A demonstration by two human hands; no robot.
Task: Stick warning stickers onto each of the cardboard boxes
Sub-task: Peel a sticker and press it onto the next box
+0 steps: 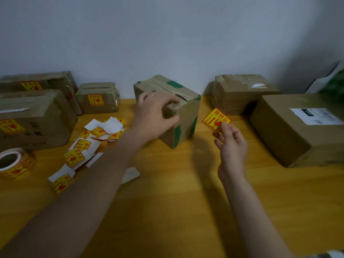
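A taped cardboard box with green patches [186, 112] stands in the middle of the wooden table [176, 192]. My left hand [154, 116] grips its near top corner, fingers over the top and thumb on the front face. My right hand [232, 144] pinches a yellow-and-red warning sticker [215, 119] by its lower corner, held up just right of that box, not touching it. Three boxes at the left [37, 116] [97, 98] [37, 83] each carry a sticker. Two boxes at the right [242, 94] [297, 131] show none.
A roll of stickers [13, 162] sits at the left edge. Loose stickers and white backing papers [93, 140] lie scattered between the roll and the middle box. A grey wall runs behind the boxes. A white and green object [331, 81] leans at the far right.
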